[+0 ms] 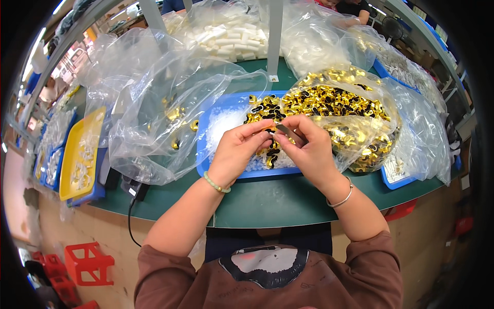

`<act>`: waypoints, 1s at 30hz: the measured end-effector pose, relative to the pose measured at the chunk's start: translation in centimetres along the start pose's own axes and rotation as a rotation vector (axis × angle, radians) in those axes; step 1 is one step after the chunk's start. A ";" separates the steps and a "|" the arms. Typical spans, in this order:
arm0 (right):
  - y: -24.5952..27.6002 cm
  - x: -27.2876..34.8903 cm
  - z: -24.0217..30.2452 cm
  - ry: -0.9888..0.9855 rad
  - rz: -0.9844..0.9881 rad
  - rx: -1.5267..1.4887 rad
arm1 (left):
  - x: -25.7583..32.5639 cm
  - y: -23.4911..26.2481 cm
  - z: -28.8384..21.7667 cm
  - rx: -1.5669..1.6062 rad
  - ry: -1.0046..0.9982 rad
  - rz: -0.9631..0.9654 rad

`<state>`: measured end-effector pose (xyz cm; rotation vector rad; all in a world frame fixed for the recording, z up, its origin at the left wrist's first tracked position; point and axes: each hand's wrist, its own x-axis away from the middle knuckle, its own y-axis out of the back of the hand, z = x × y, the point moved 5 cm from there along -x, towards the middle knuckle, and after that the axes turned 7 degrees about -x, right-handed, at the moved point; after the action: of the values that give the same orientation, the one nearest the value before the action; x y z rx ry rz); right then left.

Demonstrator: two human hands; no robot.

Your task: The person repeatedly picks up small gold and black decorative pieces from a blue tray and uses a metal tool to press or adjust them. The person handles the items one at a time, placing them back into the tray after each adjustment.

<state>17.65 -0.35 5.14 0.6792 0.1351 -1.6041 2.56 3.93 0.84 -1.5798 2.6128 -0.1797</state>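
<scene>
Over the blue tray (203, 154), my two hands meet with the fingertips almost touching. My left hand (237, 149) is closed in a pinch on a tiny piece, mostly hidden by the fingers. A small dark, shiny gold part (281, 128) sits between the thumb and fingers of my right hand (307, 147). Below and behind the hands, loose gold-and-black parts (267, 109) lie in the tray. Small white pieces (222, 126) fill the tray's left side. A clear plastic bag (355, 131) full of the same gold-and-black parts rests at the tray's right.
A crumpled clear bag (149, 118) holding a few gold parts spreads left of the tray. White cylinders (231, 41) are piled behind, beside a grey upright post (274, 41). A yellow tray (82, 154) stands far left, with a black cord (129, 221) hanging nearby.
</scene>
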 end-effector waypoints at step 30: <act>-1.2 -0.4 -0.3 0.118 -0.069 0.320 | -0.5 0.0 1.4 -0.001 -0.014 0.020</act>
<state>16.61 0.37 4.78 1.0271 -0.0133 -1.6690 3.00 4.27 -0.50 -1.5495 2.6178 -0.1651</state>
